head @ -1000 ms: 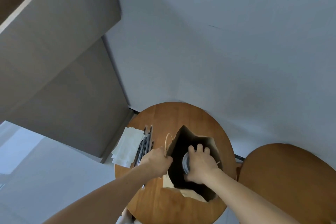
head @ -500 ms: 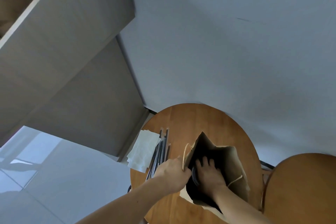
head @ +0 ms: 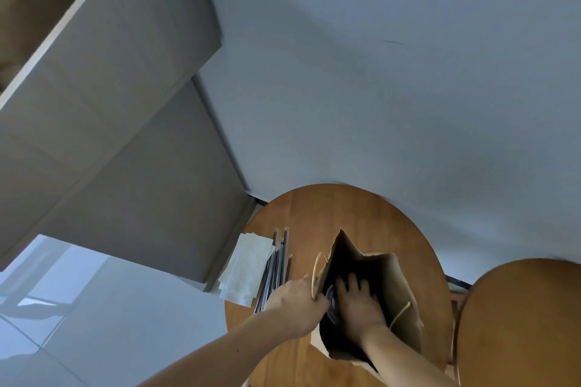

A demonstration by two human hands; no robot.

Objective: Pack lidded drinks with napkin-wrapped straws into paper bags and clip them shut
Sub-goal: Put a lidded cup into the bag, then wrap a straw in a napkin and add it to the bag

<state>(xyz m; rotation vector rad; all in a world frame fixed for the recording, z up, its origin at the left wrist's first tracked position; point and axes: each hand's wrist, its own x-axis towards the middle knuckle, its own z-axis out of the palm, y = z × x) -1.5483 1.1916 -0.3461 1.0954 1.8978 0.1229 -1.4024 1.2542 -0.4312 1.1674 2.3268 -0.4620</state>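
Two hands share one job on the round bench point(head: 330, 214). The paper bag point(head: 399, 286) stands upright, long axis vertical, mouth facing me, because my left hand point(head: 295, 305) pinches its rim to hold it wide. Inside, my right hand point(head: 358, 302) lies spread over the lidded drink point(head: 330, 300), lid upward; whether it grips or merely rests, I cannot tell.

the round table point(head: 345, 214) is showing warm brown wood, smooth with a faint sheen, and the second table point(head: 518, 324) is looking the same. the paper bag point(head: 399, 286) is reading as matt brown kraft paper, its handles point(head: 401, 313) as twisted paper cord. the napkins point(head: 248, 264) are looking like soft white matt paper. the straws point(head: 278, 261) are glinting in glossy clear plastic sleeves. the lid point(head: 330, 302) in the bag is shining like smooth plastic. the floor tiles point(head: 63, 339) are reflecting light glossily
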